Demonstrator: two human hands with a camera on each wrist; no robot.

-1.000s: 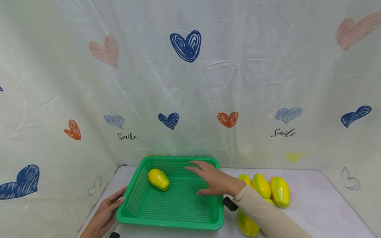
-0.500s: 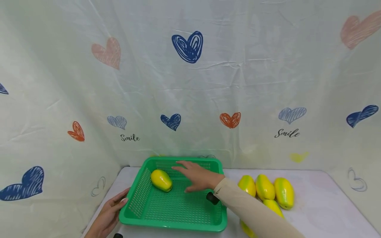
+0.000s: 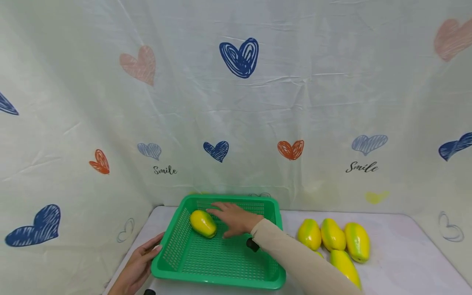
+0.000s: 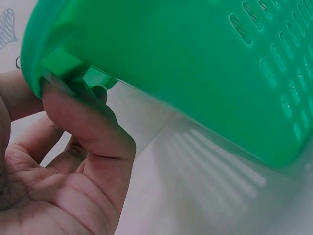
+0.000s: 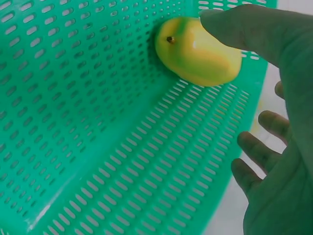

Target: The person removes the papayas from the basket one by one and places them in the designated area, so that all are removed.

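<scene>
A green plastic basket (image 3: 221, 280) with slotted walls stands on the table, and one yellow-green papaya (image 3: 203, 224) lies inside near its back left corner. My left hand (image 3: 139, 262) holds the basket's left rim; the left wrist view shows the thumb and fingers at the rim (image 4: 30, 54). Over the basket, my right hand (image 3: 236, 219) is spread with nothing in it, just to the right of the papaya. In the right wrist view the thumb overlaps the edge of the papaya (image 5: 200, 56); whether they touch I cannot tell.
Several more papayas (image 3: 333, 234) lie grouped on the white table (image 3: 398, 254) right of the basket, partly hidden by my right sleeve (image 3: 295, 256). A pale curtain (image 3: 250, 110) printed with hearts hangs close behind the table.
My right hand has moved left across the basket, towards the papaya inside. The left hand keeps its place on the rim. The head view has shifted slightly.
</scene>
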